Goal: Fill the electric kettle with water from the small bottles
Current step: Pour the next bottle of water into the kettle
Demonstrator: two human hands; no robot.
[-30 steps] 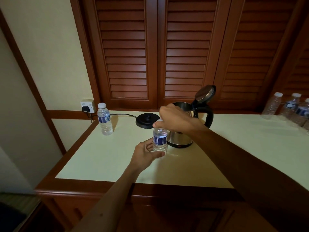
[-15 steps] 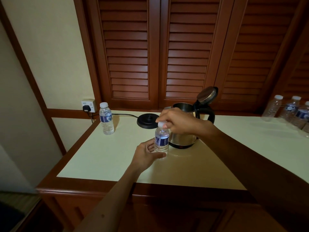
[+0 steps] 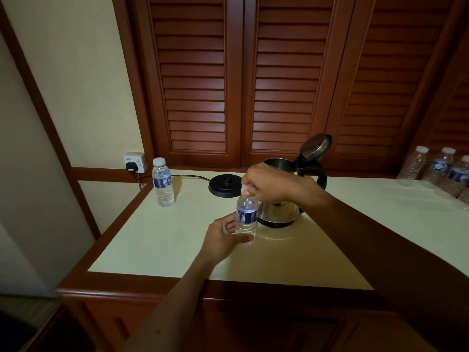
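A small clear water bottle (image 3: 246, 214) with a blue label stands on the cream counter top (image 3: 177, 240), just left of the kettle. My left hand (image 3: 223, 241) wraps around its lower part. My right hand (image 3: 269, 184) pinches the white cap (image 3: 245, 191) at the bottle's top. The steel electric kettle (image 3: 281, 212) stands behind the bottle with its lid (image 3: 316, 146) tipped open and its black handle to the right; my right hand hides part of its rim.
The black kettle base (image 3: 224, 185) lies at the back, its cord running to a wall socket (image 3: 135, 162). A second capped bottle (image 3: 163, 182) stands at the back left. Several more bottles (image 3: 441, 168) cluster at the far right. Louvred wooden doors rise behind.
My right hand has stayed on the cap, its fingers shifting slightly around it. The bottle and my left hand keep their place; the view has drifted a little.
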